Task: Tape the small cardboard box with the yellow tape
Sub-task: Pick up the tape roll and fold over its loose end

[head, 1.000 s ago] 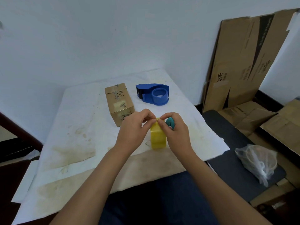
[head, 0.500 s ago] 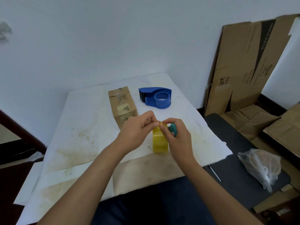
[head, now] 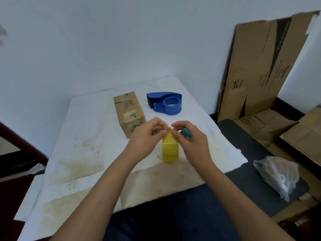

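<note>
A yellow tape roll (head: 170,149) stands on edge on the white-covered table (head: 83,133). My left hand (head: 145,136) pinches at the top of the roll from the left. My right hand (head: 191,141) pinches the same spot from the right and also holds a teal object (head: 187,133) in its palm. The small cardboard box (head: 128,113) lies closed on the table just behind my left hand, apart from the roll.
A blue tape dispenser (head: 165,102) sits behind the hands, right of the box. Flattened cardboard sheets (head: 264,66) lean on the wall at right. A clear plastic bag (head: 276,174) lies on a dark surface (head: 243,140) beside the table.
Both hands stay at the top of the yellow roll, with the fingertips shifting slightly. The roll and the box have not moved on the table; the camera has tilted a little.
</note>
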